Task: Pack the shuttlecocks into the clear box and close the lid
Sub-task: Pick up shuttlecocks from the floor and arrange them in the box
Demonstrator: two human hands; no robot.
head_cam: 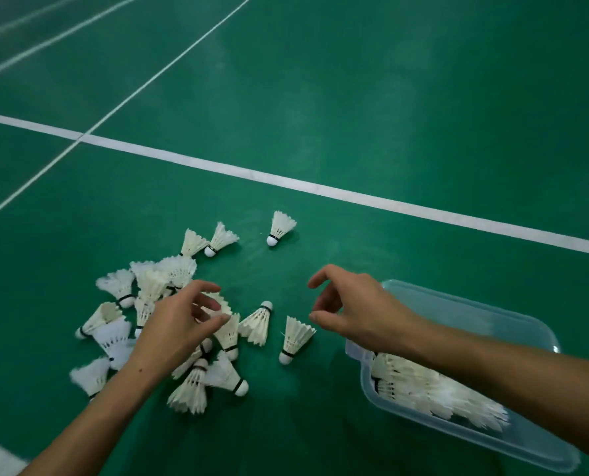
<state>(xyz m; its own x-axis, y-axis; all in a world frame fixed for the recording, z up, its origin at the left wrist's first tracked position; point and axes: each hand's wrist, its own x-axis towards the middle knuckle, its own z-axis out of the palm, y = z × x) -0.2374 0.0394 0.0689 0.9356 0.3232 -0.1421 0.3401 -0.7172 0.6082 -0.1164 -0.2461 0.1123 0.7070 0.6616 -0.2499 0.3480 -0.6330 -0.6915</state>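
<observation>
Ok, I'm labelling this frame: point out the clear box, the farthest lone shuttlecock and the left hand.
clear box (540, 333): head view, far rim.
farthest lone shuttlecock (281, 226): head view, feather skirt.
left hand (179, 324): head view, back of hand.

A green court floor (389, 97) crossed by white lines (286, 182) fills the frame. At lower left lies a loose pile of white shuttlecocks (155, 280), with one shuttlecock (280, 228) apart from it near the centre. The left hand (179, 324) reaches over the pile, fingers curled round the feathers of a shuttlecock (222, 304). The right hand (351, 307) hovers at centre right, fingers loosely curled and holding nothing, just above another shuttlecock (294, 338). At lower right sits the clear box (458, 304), lidless, with shuttlecocks lying inside under the right forearm.
</observation>
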